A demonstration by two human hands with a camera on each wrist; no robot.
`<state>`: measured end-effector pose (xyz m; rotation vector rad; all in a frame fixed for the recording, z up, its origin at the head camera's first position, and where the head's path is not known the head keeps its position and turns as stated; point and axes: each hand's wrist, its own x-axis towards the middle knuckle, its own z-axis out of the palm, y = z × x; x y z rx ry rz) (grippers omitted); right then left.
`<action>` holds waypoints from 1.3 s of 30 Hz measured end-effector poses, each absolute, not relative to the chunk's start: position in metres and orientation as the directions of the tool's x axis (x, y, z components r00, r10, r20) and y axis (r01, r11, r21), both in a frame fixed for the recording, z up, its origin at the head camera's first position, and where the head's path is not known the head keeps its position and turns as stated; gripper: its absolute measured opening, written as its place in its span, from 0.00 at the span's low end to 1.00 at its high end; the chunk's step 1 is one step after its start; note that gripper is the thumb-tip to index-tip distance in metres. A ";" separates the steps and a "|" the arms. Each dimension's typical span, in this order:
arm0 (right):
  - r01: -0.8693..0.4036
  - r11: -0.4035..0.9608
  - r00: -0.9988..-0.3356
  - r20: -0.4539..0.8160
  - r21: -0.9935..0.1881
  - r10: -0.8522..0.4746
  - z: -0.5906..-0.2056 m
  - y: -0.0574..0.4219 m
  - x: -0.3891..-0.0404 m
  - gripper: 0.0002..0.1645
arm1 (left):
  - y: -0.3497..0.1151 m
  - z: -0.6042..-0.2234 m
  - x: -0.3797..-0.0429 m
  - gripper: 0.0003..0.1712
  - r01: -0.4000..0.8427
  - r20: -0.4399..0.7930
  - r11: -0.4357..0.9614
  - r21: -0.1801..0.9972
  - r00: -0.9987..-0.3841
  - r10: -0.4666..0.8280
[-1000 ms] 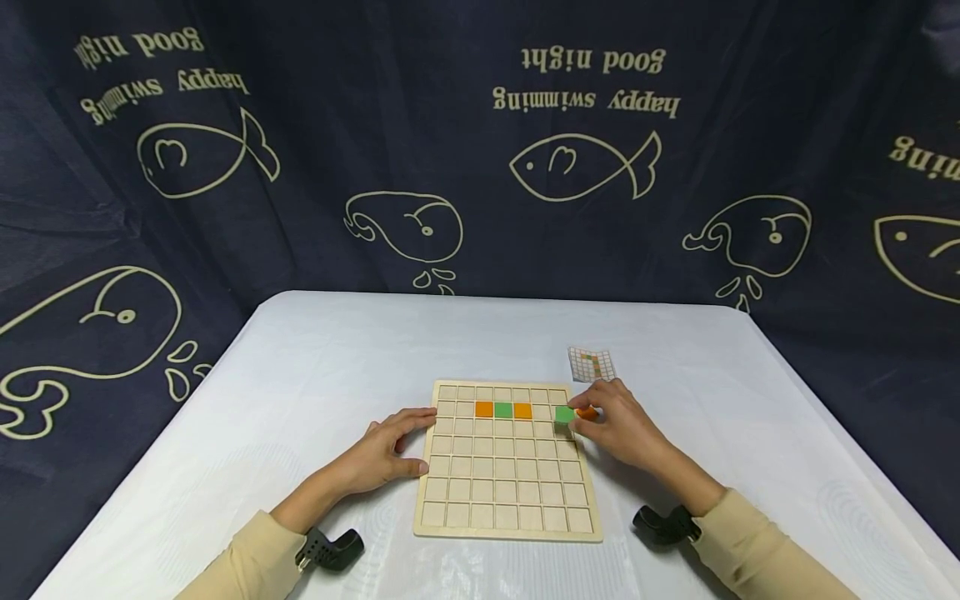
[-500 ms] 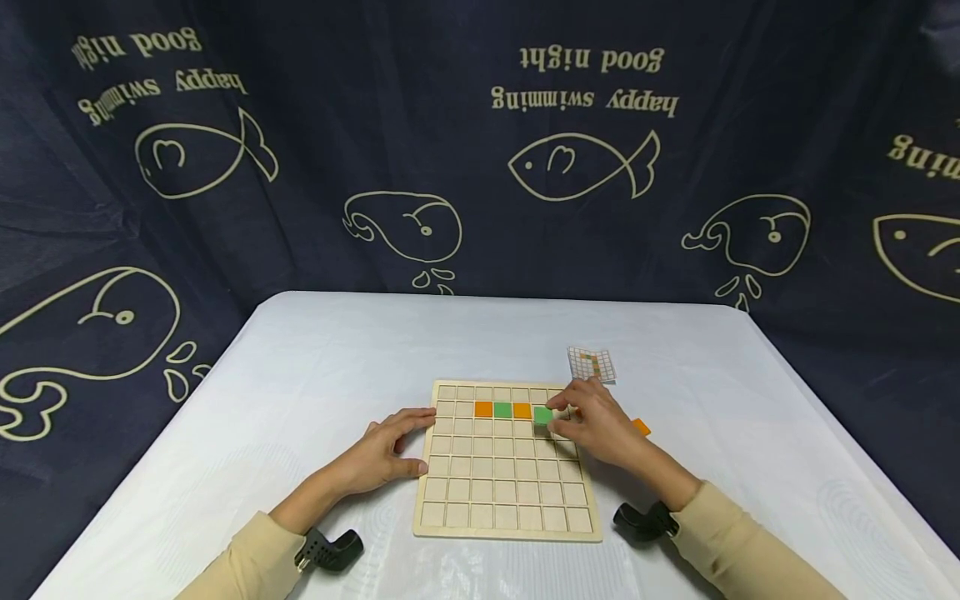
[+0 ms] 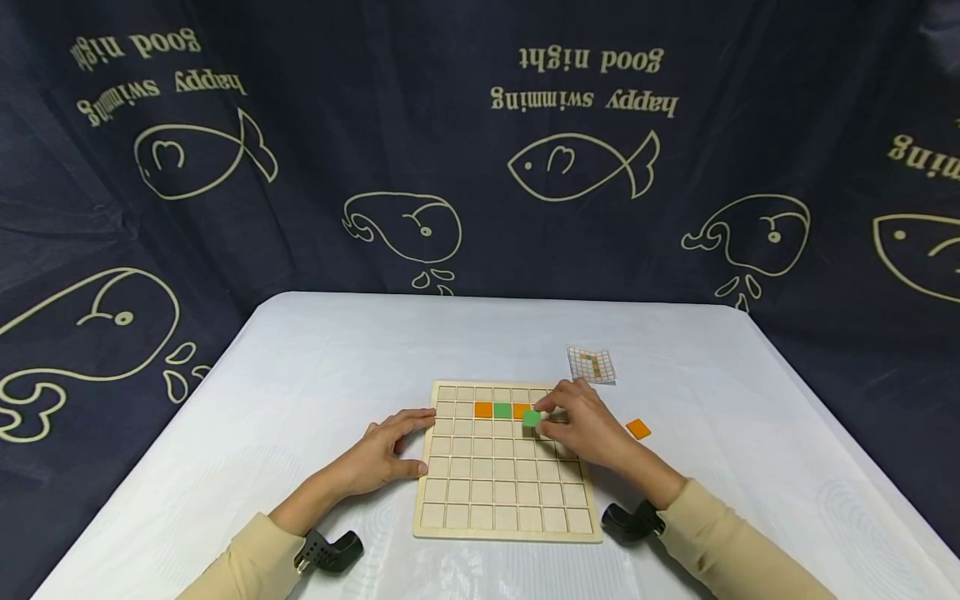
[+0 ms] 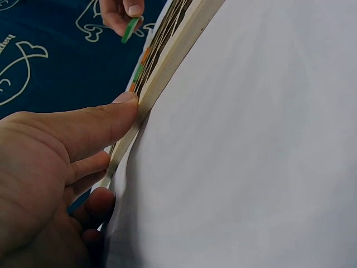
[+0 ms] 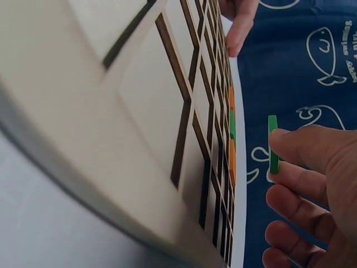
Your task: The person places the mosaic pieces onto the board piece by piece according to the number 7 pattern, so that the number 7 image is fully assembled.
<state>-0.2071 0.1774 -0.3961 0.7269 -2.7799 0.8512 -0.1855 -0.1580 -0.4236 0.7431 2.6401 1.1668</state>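
Observation:
My right hand [image 3: 581, 421] pinches a green square tile [image 3: 532, 418] between thumb and fingertips, held above the wooden grid board [image 3: 507, 533]. In the right wrist view the green tile [image 5: 273, 144] is seen edge-on, apart from the board's surface. In the second row from the far edge sit an orange tile [image 3: 483, 410], a green tile and another orange tile side by side; the held tile overlaps the rightmost one in the head view. My left hand [image 3: 378, 454] rests against the board's left edge, thumb and fingertips touching its side, as the left wrist view shows too.
A loose orange tile [image 3: 638, 429] lies on the white table to the right of the board. Beyond the board's far right corner is a small printed grid card [image 3: 592, 365]. A dark curtain [image 3: 480, 242] hangs behind the table.
My right hand has carried the green tile leftward over the board, toward the row of tiles. The loose orange tile on the table has come into full view. My left hand stays put.

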 end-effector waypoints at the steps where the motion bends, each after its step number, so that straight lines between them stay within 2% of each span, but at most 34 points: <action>1: -0.493 0.721 -0.870 0.275 -0.488 -0.409 -0.396 0.176 -0.207 0.12 | -0.158 -0.424 -0.185 0.39 0.376 0.052 0.571 0.730 -0.864 0.501; 13: -0.504 0.716 -0.863 0.252 -0.483 -0.438 -0.401 0.171 -0.211 0.12 | -0.158 -0.425 -0.186 0.39 0.377 0.049 0.586 0.718 -0.866 0.498; 39: -0.560 0.729 -0.828 0.271 -0.394 -0.490 -0.408 0.169 -0.216 0.10 | -0.158 -0.424 -0.186 0.39 0.374 0.046 0.586 0.718 -0.867 0.497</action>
